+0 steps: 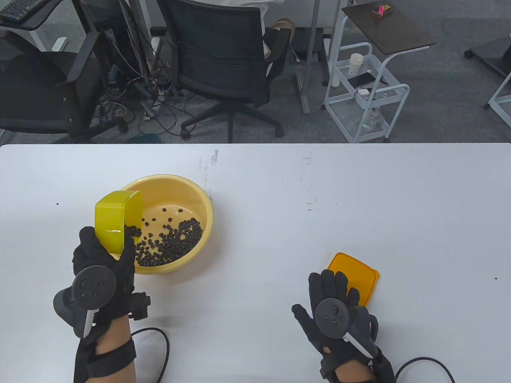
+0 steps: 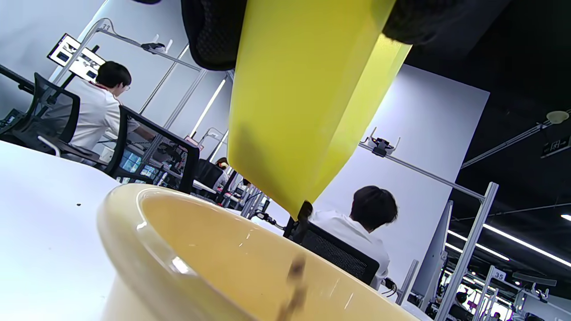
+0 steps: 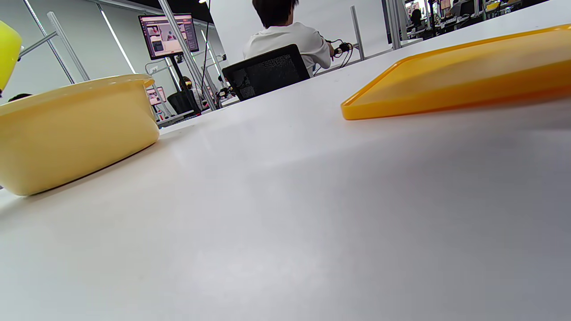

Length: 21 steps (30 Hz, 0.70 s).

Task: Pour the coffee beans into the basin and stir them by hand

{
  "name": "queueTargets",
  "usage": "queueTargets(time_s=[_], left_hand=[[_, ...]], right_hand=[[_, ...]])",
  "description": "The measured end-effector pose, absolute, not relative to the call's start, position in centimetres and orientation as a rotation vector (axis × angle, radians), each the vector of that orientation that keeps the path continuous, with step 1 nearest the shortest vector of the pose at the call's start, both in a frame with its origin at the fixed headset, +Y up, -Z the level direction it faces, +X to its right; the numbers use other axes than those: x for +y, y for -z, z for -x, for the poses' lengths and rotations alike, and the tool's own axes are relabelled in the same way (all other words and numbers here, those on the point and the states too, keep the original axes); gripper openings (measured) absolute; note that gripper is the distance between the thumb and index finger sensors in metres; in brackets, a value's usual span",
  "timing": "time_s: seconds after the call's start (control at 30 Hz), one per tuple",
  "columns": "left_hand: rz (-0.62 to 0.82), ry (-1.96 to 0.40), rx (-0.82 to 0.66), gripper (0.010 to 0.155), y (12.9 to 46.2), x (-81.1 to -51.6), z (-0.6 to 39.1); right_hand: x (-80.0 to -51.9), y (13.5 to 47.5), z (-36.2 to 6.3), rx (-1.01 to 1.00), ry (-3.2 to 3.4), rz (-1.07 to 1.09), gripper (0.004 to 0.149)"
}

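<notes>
At lower left, the left hand [image 1: 104,266] is gripping a tipped yellow container [image 1: 117,221], pouring coffee beans [image 1: 169,243] into the basin [image 1: 201,199]; stirring is still waiting. The right hand [image 1: 335,307] is lying flat, touching the orange lid [image 1: 361,277].

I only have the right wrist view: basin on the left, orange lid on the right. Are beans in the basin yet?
Observer: Yes, coffee beans lie across the basin floor, mostly on its near side.
Operator: Who is pouring?
Observer: The left hand grips the yellow container, tipped over the basin's left rim.
Operator: And my right hand?
Observer: The right hand lies flat on the table, fingertips on the orange lid.
</notes>
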State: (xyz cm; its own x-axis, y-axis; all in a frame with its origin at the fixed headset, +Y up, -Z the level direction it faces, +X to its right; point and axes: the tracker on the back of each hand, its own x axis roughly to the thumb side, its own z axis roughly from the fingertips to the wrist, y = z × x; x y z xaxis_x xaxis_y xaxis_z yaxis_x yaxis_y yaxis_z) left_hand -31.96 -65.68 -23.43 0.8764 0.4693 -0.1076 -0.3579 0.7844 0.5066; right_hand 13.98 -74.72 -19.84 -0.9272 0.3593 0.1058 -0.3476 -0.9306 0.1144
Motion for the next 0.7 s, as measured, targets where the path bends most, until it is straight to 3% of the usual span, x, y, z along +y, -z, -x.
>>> queueTargets(time_s=[0.53, 0.7], left_hand=[[-0.530, -0.259, 0.117, 0.082, 23.4, -64.9, 29.7], [-0.569, -0.084, 0.101, 0.081, 23.2, -64.5, 28.6]], right_hand=[[-74.7, 19.8, -13.9, 0.136, -2.765, -0.193, 0.082], [-74.6, 19.8, -14.0, 0.131, -2.765, -0.199, 0.081]])
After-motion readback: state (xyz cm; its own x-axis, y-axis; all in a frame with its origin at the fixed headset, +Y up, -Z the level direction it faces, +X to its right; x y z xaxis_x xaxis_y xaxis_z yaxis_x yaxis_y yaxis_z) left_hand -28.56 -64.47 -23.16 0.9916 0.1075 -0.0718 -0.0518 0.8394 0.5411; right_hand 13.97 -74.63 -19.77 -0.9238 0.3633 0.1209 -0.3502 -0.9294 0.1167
